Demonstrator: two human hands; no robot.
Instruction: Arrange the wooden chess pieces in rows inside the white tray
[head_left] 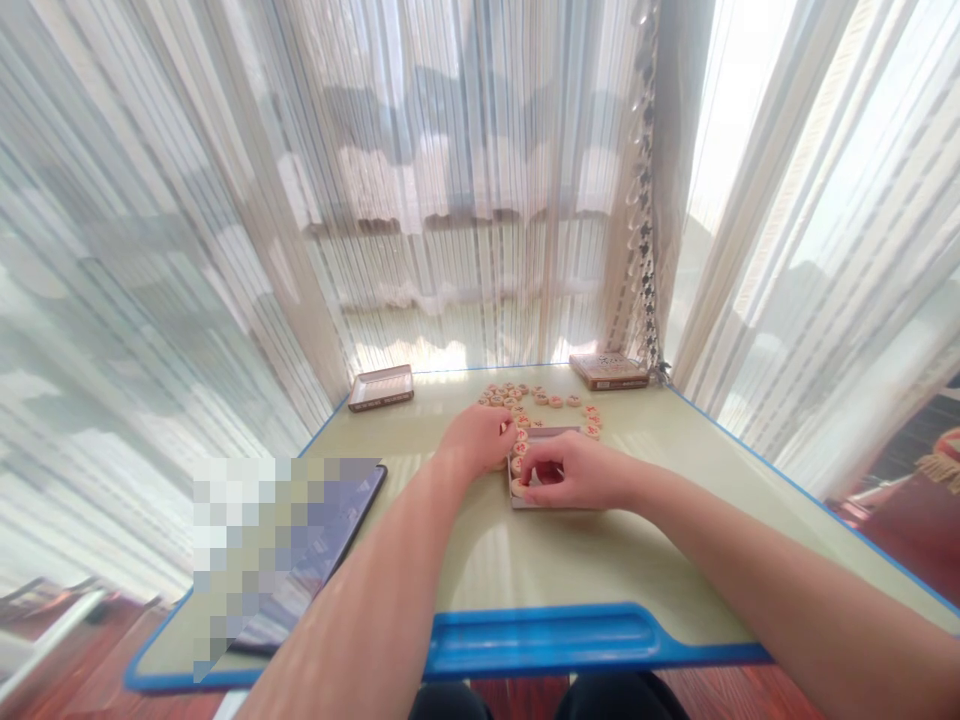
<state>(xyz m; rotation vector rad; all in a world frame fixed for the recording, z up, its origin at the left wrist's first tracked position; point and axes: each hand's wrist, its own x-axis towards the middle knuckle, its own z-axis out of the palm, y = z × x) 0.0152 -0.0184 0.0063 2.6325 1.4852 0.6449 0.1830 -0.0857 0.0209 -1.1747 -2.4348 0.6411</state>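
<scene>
An open shallow box (559,434) sits on the table, with several round wooden xiangqi pieces (521,449) lined up along its left side. My right hand (574,470) reaches over the box, thumb and forefinger closed on a xiangqi piece (518,488) at its near left corner. Just left of the box is my left hand (480,442), its fingers curled inward; whether they hold a piece is hidden. Behind my left hand lies a cluster of xiangqi pieces (506,392). More loose pieces (574,400) curve round behind the box to its right.
A box lid or tray (382,388) lies at the back left of the table (675,560). At the back right is a flat patterned box (609,370). A dark-edged tablet-like object (337,545), partly pixelated, lies on the left. A blue trough (540,640) edges the front.
</scene>
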